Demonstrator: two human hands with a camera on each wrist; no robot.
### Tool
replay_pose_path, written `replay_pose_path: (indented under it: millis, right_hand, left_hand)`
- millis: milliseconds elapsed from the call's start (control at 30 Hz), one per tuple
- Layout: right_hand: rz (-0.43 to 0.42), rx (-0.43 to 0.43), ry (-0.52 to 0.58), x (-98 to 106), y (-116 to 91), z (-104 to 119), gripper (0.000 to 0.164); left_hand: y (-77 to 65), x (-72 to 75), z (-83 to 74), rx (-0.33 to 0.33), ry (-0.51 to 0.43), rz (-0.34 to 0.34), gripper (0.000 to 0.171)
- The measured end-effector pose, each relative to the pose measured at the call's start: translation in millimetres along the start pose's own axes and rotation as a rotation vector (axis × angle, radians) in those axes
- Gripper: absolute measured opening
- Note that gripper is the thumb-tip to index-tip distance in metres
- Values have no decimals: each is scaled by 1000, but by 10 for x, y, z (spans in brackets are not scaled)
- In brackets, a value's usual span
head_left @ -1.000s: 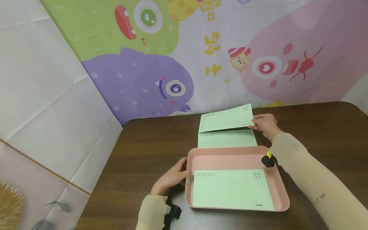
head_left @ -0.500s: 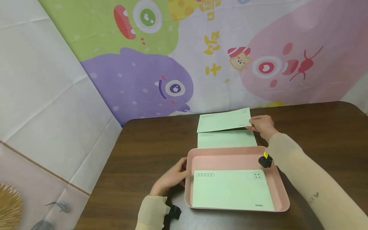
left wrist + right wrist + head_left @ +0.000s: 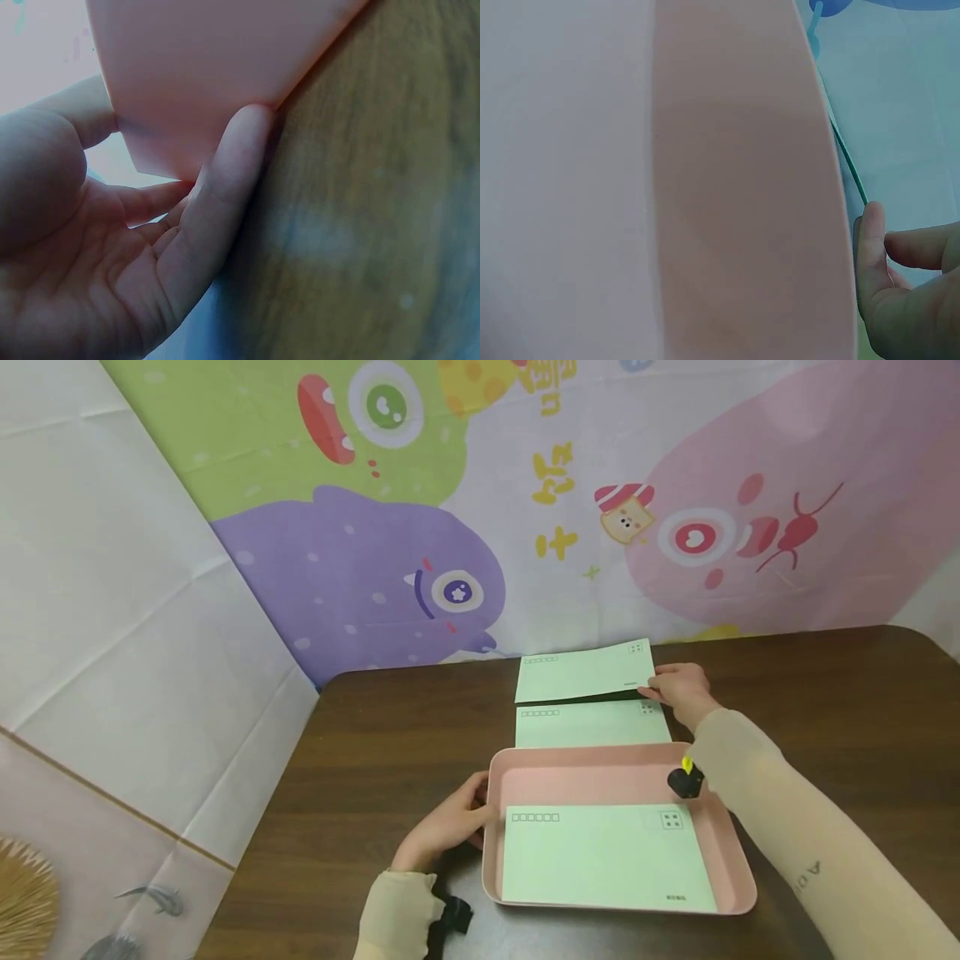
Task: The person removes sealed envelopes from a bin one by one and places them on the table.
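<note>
Behind the tray, my right hand [image 3: 681,687] pinches the lower right corner of a pale green envelope [image 3: 585,672], its near edge raised. Part of a second green envelope [image 3: 585,725] shows just below it, its near edge hidden behind the tray. My left hand [image 3: 450,818] holds the left side of a pink tray [image 3: 585,768]. In the left wrist view the thumb touches the tray's edge while the fingers [image 3: 244,150] reach beneath its side. Inside the tray lies another green envelope [image 3: 600,860]. The right wrist view shows the raised envelope edge-on [image 3: 849,165] at my fingers.
A dark wooden table [image 3: 360,777] bears everything. Its back edge meets a wall cloth [image 3: 375,577] printed with cartoon creatures. White panelling [image 3: 150,568] stands to the left.
My right hand has shifted slightly left and down with the raised envelope, which tilts less than a second ago. The left hand and tray have stayed in place.
</note>
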State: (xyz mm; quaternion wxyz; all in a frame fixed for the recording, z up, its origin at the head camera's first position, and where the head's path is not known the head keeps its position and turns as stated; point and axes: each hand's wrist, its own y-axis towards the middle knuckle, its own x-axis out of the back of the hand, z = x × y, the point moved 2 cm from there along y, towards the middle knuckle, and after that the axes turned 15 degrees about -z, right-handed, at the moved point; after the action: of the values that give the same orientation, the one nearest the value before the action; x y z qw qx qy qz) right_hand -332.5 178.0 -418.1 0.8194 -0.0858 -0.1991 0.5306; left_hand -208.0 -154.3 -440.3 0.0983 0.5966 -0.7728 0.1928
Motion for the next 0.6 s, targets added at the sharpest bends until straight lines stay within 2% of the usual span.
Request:
replay_pose_path:
  millis: [133, 400, 500, 600]
  right_hand:
    - [1, 8, -4, 4, 21, -11, 54]
    - [61, 96, -143, 23, 37, -40, 55]
    - [100, 105, -181, 23, 22, -46, 55]
    - [122, 102, -208, 23, 7, -43, 56]
  left_hand:
    - [54, -9, 105, 0, 8, -5, 53]
    - [71, -12, 136, 21, 8, -10, 54]
    - [65, -9, 134, 17, 5, -12, 54]
    - [5, 1, 23, 8, -1, -6, 53]
